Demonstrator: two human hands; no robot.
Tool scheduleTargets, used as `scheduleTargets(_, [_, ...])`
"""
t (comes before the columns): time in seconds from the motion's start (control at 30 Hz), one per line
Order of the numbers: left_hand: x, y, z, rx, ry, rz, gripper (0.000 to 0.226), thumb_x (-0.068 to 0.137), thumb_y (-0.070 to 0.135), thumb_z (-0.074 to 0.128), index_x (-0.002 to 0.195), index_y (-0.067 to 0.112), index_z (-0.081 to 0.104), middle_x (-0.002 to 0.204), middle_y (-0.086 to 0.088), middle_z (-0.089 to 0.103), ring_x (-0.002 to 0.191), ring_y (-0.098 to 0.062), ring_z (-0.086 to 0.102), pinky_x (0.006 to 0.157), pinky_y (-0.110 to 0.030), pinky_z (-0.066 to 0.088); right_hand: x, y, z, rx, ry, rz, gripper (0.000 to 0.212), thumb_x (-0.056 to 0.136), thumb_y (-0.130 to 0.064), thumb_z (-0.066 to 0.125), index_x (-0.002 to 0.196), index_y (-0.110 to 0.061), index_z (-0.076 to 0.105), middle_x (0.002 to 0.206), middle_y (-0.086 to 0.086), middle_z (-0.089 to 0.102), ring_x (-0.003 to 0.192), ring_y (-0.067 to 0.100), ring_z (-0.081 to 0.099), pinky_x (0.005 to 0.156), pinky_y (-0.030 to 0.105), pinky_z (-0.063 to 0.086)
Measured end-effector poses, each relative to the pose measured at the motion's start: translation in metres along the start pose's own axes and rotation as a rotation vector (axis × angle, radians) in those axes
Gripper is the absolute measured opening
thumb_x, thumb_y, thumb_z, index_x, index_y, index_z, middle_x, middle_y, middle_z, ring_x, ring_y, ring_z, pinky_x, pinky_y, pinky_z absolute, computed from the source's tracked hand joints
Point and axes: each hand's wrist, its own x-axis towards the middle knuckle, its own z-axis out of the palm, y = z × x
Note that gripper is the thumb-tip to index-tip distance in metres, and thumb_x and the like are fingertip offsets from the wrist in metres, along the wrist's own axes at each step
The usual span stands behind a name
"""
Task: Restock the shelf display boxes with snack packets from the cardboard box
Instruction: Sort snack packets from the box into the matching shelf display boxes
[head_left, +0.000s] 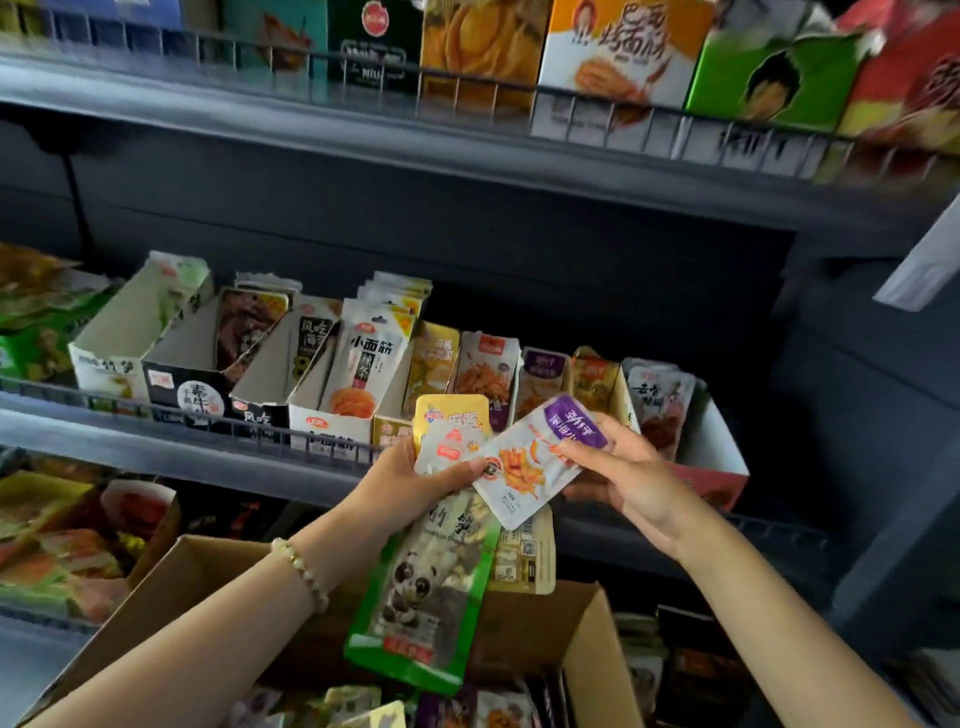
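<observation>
Now, left hand (410, 486): gripping fanned packets incl. green packet (426, 597)
right hand (631, 480): pinching purple-topped packet (540, 460), above cardboard box (587, 644)

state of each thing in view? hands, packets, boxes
Left hand: gripping fanned packets.
Right hand: pinching purple packet.
Green packet: hanging from left hand.
Cardboard box: open, packets inside.
Leftmost display box: looks empty.
Noodle box: full, packets upright.

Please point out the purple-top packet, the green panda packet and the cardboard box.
purple-top packet (540, 457): head view, middle of its white face.
green panda packet (431, 587): head view, the panda print.
cardboard box (597, 649): head view, right wall.
</observation>
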Motion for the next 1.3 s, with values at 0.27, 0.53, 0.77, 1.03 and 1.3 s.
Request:
scheduleTargets(0.27, [0.040, 0.026, 0.013, 0.026, 0.025, -0.010, 0.044, 0.076, 0.029, 0.077, 0.107, 0.003, 0.061, 0.088, -0.012, 0.075, 0.075, -0.025, 0.073, 0.063, -0.034, 0.057, 0.041, -0.043, -0.046, -0.182, 0.125, -0.097, 0.022, 0.084, -0.008, 0.069, 0.104, -0.015, 0.064, 0.095, 0.005, 0.073, 0.090, 0.017, 0.071, 0.067, 0.023, 0.059])
scheduleTargets(0.53, [0.070, 0.036, -0.014, 0.050, 0.165, -0.052, 0.056, 0.066, 0.032, 0.083, 0.105, 0.005, 0.054, 0.084, -0.017, 0.074, 0.076, -0.033, 0.073, 0.069, -0.042, 0.059, 0.102, -0.066, -0.078, -0.314, 0.332, -0.152, 0.024, 0.086, -0.002, 0.066, 0.108, -0.011, 0.061, 0.093, 0.004, 0.066, 0.078, 0.013, 0.066, 0.055, 0.013, 0.054])
scheduleTargets(0.77, [0.102, 0.046, -0.032, 0.051, 0.230, -0.027, 0.073, 0.046, 0.043, 0.086, 0.100, 0.009, 0.050, 0.091, -0.020, 0.073, 0.080, -0.036, 0.072, 0.079, -0.051, 0.058, 0.171, -0.038, -0.067, -0.745, 0.221, -0.136, 0.019, 0.087, 0.000, 0.065, 0.105, -0.005, 0.061, 0.080, 0.001, 0.062, 0.068, 0.014, 0.061, 0.053, 0.020, 0.051])
scheduleTargets(1.03, [0.122, 0.045, -0.039, 0.063, 0.215, -0.010, 0.091, 0.038, 0.047, 0.089, 0.110, 0.007, 0.050, 0.097, -0.020, 0.072, 0.084, -0.037, 0.071, 0.080, -0.053, 0.057, 0.204, -0.011, -0.061, -1.073, -0.017, -0.156, 0.026, 0.087, -0.013, 0.067, 0.113, -0.016, 0.062, 0.103, -0.002, 0.063, 0.089, 0.006, 0.058, 0.069, 0.014, 0.044])
scheduleTargets(1.3, [0.132, 0.046, -0.036, 0.052, 0.171, -0.008, 0.067, 0.056, 0.036, 0.082, 0.107, 0.006, 0.049, 0.083, -0.020, 0.074, 0.072, -0.035, 0.072, 0.068, -0.043, 0.057, 0.227, -0.006, -0.067, -1.157, 0.035, -0.273, 0.012, 0.086, -0.024, 0.069, 0.098, -0.023, 0.065, 0.098, -0.007, 0.062, 0.091, 0.008, 0.058, 0.078, 0.025, 0.050])
